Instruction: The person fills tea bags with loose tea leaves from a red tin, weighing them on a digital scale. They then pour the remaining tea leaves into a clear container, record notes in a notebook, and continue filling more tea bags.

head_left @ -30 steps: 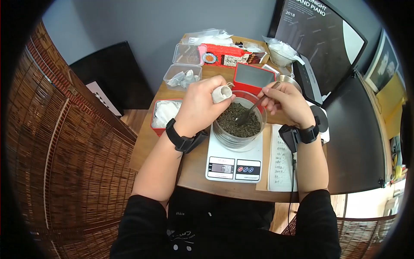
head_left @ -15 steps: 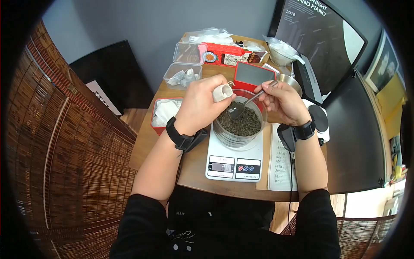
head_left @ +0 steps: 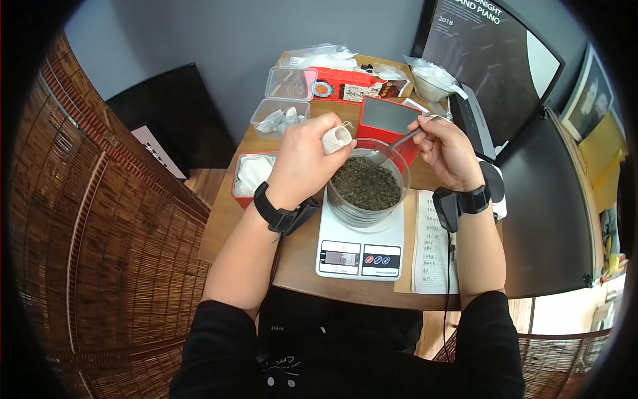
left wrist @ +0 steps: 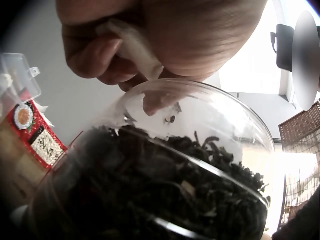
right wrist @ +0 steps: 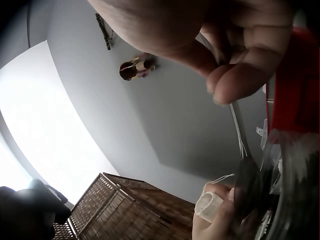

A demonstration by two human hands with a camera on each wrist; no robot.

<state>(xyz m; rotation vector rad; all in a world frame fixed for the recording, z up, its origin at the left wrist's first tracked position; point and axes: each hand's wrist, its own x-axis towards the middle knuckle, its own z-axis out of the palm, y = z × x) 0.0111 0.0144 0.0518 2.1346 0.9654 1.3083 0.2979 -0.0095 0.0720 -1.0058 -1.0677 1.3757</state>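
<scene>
My left hand (head_left: 304, 153) grips a small white drawstring bag (head_left: 335, 139), its round mouth facing up, beside the rim of a clear round tub (head_left: 362, 218). Dark dried tea leaves (head_left: 365, 183) fill much of the tub, which stands on a white kitchen scale (head_left: 325, 233). Between thumb and fingers, my right hand (head_left: 450, 151) pinches the handle of a metal spoon (head_left: 403, 139). The spoon slants down to the far side of the tub, its bowl over the leaves. In the right wrist view the spoon's dark bowl (right wrist: 246, 187) overlaps the area next to the bag (right wrist: 207, 206).
Behind the tub stands an open red box (head_left: 380, 133). A lidded clear box (head_left: 280, 120) with white bags and a red tin (head_left: 254, 176) of white pouches are at left. A written notebook (head_left: 433, 259) lies right of the scale; a bowl (head_left: 433, 86) is at the back.
The spoon went from the middle of the leaves to beside the bag's mouth, then back and right toward the tub's far side. The left hand and bag shifted slightly left.
</scene>
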